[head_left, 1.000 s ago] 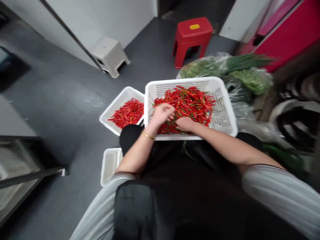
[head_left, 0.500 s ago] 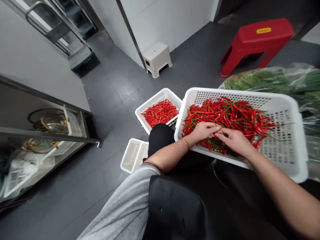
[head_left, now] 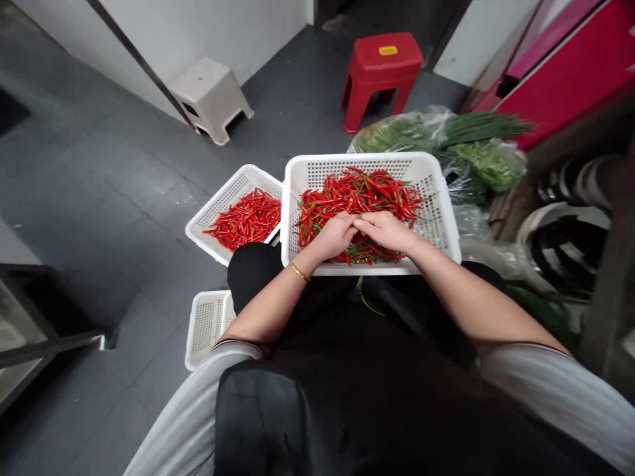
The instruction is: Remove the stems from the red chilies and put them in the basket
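Observation:
A white perforated basket rests across my lap, holding a heap of red chili peppers with green stems. Over the near side of the heap, my left hand and my right hand meet at the fingertips. Both are closed in a pinch, and what is between the fingers is too small and covered to make out. A gold bracelet circles my left wrist. Left of my knee, a second white basket contains loose red chilies with few stems showing.
A small white basket stands on the floor at lower left. Ahead are a beige stool and a red stool. Bagged green vegetables lie beyond the basket at right, near a round white container. A metal rack edges in at left.
The view has swung to the right, bringing the red panel and round container into sight. My hands stay together over the chilies, fingertips still touching.

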Demonstrator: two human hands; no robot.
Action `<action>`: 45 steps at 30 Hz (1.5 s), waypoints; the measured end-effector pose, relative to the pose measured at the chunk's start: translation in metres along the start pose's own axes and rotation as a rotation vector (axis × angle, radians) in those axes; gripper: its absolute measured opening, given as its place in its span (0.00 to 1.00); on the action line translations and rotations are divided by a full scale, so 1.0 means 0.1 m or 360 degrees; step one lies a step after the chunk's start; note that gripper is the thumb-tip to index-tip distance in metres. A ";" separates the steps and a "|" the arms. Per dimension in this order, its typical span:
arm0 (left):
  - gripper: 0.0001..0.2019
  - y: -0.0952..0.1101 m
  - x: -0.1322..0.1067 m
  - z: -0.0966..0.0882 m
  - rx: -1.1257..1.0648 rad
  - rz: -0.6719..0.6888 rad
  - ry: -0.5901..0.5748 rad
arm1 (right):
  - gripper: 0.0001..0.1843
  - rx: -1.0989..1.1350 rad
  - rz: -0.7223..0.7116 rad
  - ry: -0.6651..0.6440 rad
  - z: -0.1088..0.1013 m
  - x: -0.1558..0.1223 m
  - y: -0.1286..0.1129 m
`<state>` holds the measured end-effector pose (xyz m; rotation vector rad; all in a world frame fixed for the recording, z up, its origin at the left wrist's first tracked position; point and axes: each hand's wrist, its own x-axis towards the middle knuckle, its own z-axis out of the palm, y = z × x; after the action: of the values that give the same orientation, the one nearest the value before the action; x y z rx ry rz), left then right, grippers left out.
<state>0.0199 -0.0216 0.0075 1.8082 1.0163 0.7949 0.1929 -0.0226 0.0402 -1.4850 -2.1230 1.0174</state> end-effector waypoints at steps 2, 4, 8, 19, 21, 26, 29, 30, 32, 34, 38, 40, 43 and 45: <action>0.16 0.04 0.01 -0.03 0.0009 0.0020 0.0017 | 0.20 0.0076 -0.0007 -0.0003 -0.03 0.02 -0.03; 0.22 0.12 0.00 -0.05 -0.0038 0.0024 0.0023 | 0.18 0.0313 0.0092 -0.0018 -0.03 0.01 -0.04; 0.26 0.29 -0.04 -0.06 -0.0261 0.0151 -0.0052 | 0.21 0.1236 0.0210 -0.0146 0.02 -0.08 0.04; 0.07 -0.09 0.00 -0.13 -0.1521 -0.0943 0.0222 | 0.12 -0.0748 0.0472 -0.0432 0.23 -0.01 0.71; 0.07 -0.10 -0.01 -0.10 -0.1285 -0.0991 0.0243 | 0.07 -0.0730 0.0429 -0.0459 0.28 0.05 0.69; 0.10 -0.10 -0.02 0.09 -0.0839 -0.0917 -0.0078 | 0.11 0.0214 0.0259 -0.0239 0.14 0.03 0.40; 0.14 -0.07 -0.02 0.13 -0.1024 -0.0913 -0.0179 | 0.10 -0.0165 0.0007 0.0102 0.12 -0.04 0.20; 0.15 -0.05 -0.02 0.11 -0.1108 -0.0962 -0.0198 | 0.11 -0.0384 -0.0039 0.0185 0.15 -0.05 0.15; 0.16 -0.02 -0.03 0.03 -0.1262 -0.1029 -0.0217 | 0.16 -0.0702 -0.0004 0.0181 0.24 -0.02 0.10; 0.14 -0.01 -0.03 -0.10 -0.1415 -0.0979 -0.0176 | 0.20 -0.0831 0.0177 -0.0112 0.38 0.04 0.10; 0.14 -0.07 -0.04 -0.29 -0.1662 -0.0899 -0.0018 | 0.21 -0.0910 0.0469 -0.0813 0.55 0.18 0.19; 0.14 -0.12 -0.05 -0.28 -0.1607 -0.0986 -0.0003 | 0.16 -0.0835 0.0483 -0.0830 0.49 0.17 0.25; 0.16 -0.16 -0.06 -0.14 -0.1227 -0.1128 -0.0049 | 0.22 -0.0507 0.0546 -0.0691 0.30 0.08 0.33; 0.17 -0.18 -0.06 -0.04 -0.0997 -0.1156 -0.0070 | 0.29 -0.0447 0.0551 -0.0589 0.26 0.02 0.32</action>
<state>0.0081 -0.0205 -0.0078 0.8281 1.1265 0.5217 0.1958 -0.0236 -0.0009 -1.9830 -2.3917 1.2328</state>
